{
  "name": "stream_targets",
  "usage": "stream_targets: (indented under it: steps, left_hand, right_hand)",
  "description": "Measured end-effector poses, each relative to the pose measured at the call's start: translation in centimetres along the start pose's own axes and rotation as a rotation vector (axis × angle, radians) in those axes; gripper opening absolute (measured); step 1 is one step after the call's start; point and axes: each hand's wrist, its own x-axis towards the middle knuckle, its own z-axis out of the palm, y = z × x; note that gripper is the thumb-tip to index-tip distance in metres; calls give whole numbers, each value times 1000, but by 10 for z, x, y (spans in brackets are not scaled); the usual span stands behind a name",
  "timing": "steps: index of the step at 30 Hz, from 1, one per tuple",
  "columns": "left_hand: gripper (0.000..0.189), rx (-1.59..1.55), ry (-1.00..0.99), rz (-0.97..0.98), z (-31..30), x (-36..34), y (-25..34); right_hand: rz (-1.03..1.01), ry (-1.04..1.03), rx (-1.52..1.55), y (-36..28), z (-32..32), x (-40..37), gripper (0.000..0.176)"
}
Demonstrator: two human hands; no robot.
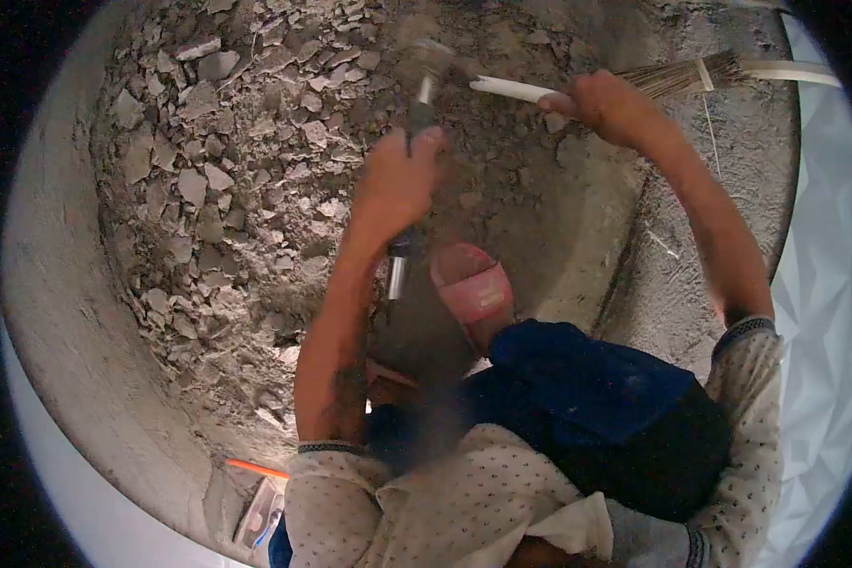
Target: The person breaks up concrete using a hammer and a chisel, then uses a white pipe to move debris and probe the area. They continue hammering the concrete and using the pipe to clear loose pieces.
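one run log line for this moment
left hand: gripping black-and-silver hammer-like tool | right hand: gripping slim white rod | ground: flat grey rubble pieces, pink slipper | nearby: brown bristle bundle

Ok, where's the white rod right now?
The white rod is in the upper part of the head view, just right of centre, in the right hand; its free end points left toward the tool in the left hand.

Wht bar [511, 90]; blk/slvr hammer [421, 115]; pink slipper [476, 295].
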Motion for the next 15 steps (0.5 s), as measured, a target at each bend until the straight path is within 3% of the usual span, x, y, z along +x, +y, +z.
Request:
stream_targets:
  steps: [2, 5, 6, 9, 12, 15]
  left_hand:
    - [41, -143, 51, -54, -23, 0, 16]
    - [42, -612, 310, -231, -30, -1, 41]
    - [43, -707, 409, -193, -20, -2, 43]
    - [42, -118, 432, -27, 22, -8, 18]
    - [47, -24, -18, -98, 19, -13, 7]
    - [45, -101, 164, -59, -9, -15, 17]
  right_hand:
    - [-22, -13, -32, 3, 3, 3, 62]
    - [-31, -57, -4, 7, 5, 4, 61]
    - [-20, -9, 6, 9, 9, 2, 60]
    - [2, 73, 18, 5, 11, -1, 59]
    - [44, -28, 8, -4, -4, -4, 58]
    - [44, -86, 27, -4, -4, -5, 58]
